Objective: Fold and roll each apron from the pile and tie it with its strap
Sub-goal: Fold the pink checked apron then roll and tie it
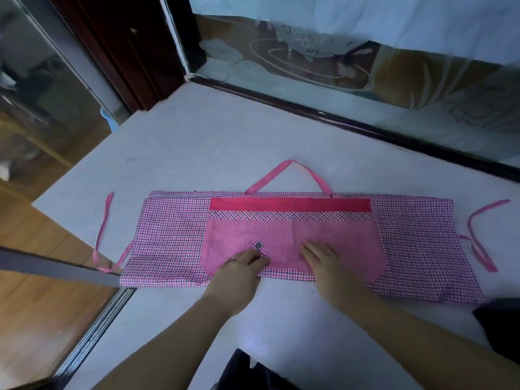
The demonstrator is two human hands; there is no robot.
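Apron (168, 235), pink checked and folded into a long band, lies across the middle of the white table (197, 130), its left end near the table edge. On its pocket (284, 235) the left hand (239, 274) and right hand (327, 263) press flat, fingers straight and close together. Side ties (102, 226) trail loose; rolling could trap them or skew the layers. No writing is readable.

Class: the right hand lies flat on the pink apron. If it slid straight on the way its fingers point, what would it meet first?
The right hand would probably cross the pocket and first reach its checked trim, then the dark pink band.
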